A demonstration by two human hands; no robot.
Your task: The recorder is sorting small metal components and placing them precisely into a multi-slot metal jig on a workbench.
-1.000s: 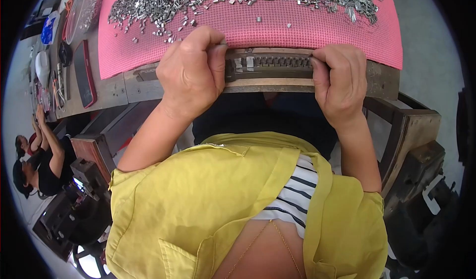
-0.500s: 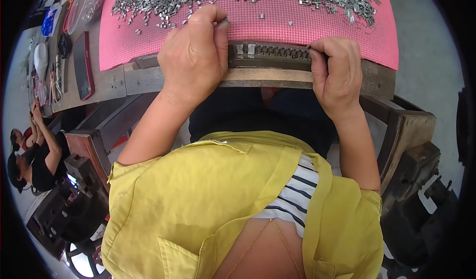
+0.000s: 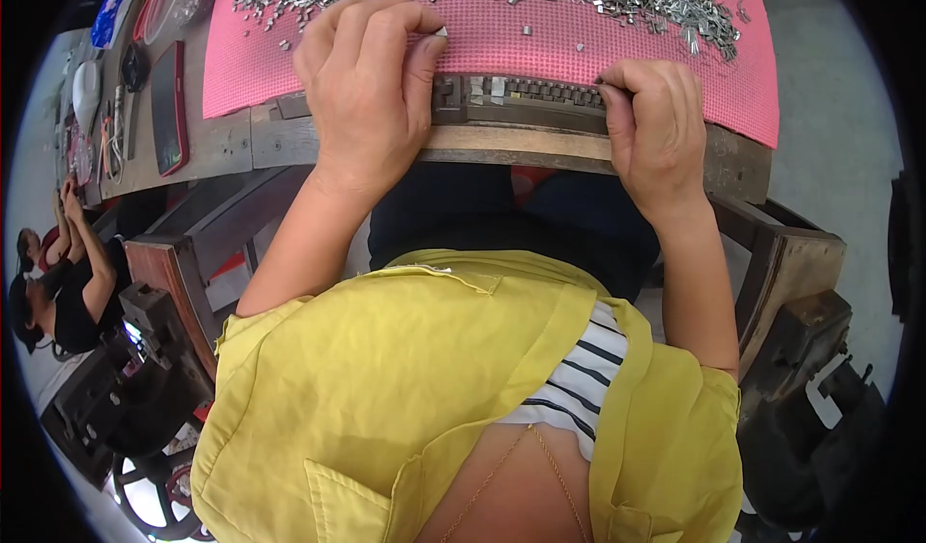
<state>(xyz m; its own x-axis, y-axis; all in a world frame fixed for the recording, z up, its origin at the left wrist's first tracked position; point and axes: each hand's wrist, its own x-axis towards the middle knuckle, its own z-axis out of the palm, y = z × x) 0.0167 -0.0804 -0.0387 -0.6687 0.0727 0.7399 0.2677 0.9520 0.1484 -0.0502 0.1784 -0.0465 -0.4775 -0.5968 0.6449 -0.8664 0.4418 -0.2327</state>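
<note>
My left hand (image 3: 365,95) pinches a small silvery metal piece (image 3: 442,32) between thumb and forefinger, just above the pink mat (image 3: 540,56). Along the bench's near edge runs a dark metal bar (image 3: 540,114). It carries a row of small dark toothed segments (image 3: 555,93), with a couple of shiny patches (image 3: 498,88) near its left end. At the row's right end is my right hand (image 3: 658,138), thumb and forefinger closed on a tiny dark bit (image 3: 600,82) whose kind I cannot make out.
Loose small metal pieces (image 3: 666,8) lie heaped across the mat's far side. Left of the mat are a red-edged phone (image 3: 168,109), a clear plastic bag (image 3: 178,3) and hand tools. Another person (image 3: 82,292) sits at far left. Dark machinery (image 3: 796,379) stands at right.
My left hand has shifted slightly left and away from me, uncovering more of the bar's left part. The silvery piece at its fingertips shows more clearly. My right hand stays at the row's end.
</note>
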